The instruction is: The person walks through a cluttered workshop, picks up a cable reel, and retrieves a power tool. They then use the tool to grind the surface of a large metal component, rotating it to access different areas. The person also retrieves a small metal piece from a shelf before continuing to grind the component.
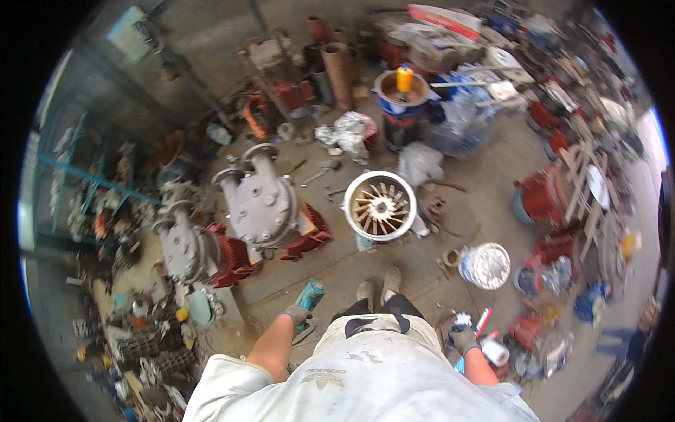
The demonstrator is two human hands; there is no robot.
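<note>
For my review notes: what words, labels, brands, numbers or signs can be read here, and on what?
Shirt: a faded print with small lettering on the front; wording not copied here.
Teal power tool in the left hand: no readable text.
Red-and-white tube near the right hand: too small to read.
Red-and-white sheet at the top: too blurred to read.

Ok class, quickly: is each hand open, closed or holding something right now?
Left hand: closed, holding a teal power tool.
Right hand: gloved; whether it is open or holding anything cannot be told.
</note>
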